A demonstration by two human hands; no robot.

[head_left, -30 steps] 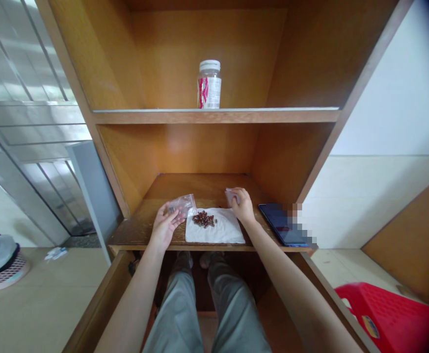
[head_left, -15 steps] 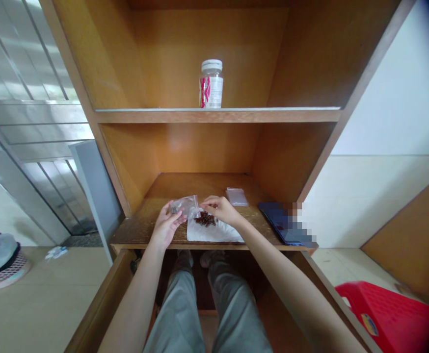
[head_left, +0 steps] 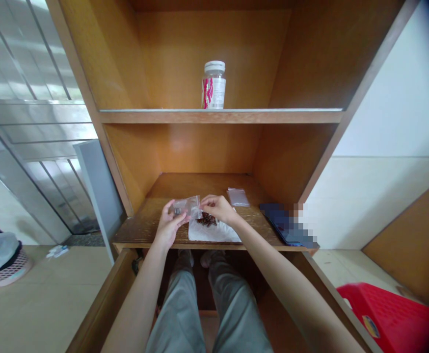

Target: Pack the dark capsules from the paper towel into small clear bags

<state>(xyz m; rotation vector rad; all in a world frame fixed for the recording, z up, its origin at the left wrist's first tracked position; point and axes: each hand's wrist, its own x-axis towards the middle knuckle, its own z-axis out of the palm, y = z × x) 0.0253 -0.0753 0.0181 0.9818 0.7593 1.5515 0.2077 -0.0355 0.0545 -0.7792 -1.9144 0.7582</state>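
My left hand [head_left: 167, 228] is closed on a small clear zip bag [head_left: 189, 207], thumb in front, with the bag's mouth toward the right. Fingertips of my right hand [head_left: 220, 208] are pinched together at that mouth; what they grip is too small to make out. Below them, a heap of small dark reddish-brown pieces [head_left: 207, 219] lies on a white paper sheet [head_left: 214, 235]. Part of the heap is hidden by my right hand. A stack of flat clear bags [head_left: 238, 197] rests on the wooden surface behind my right hand.
A dark flat device [head_left: 279, 223], partly blurred out, lies at the right edge of the cabinet surface [head_left: 177, 184]. On the shelf above stands a white-capped jar [head_left: 213, 87]. An open drawer [head_left: 100, 294] surrounds my legs. A red plastic object [head_left: 391, 311] is at lower right.
Both hands stay at the bag's mouth, with only slight finger movement. The whole view has shifted a little, so everything appears slightly farther right.
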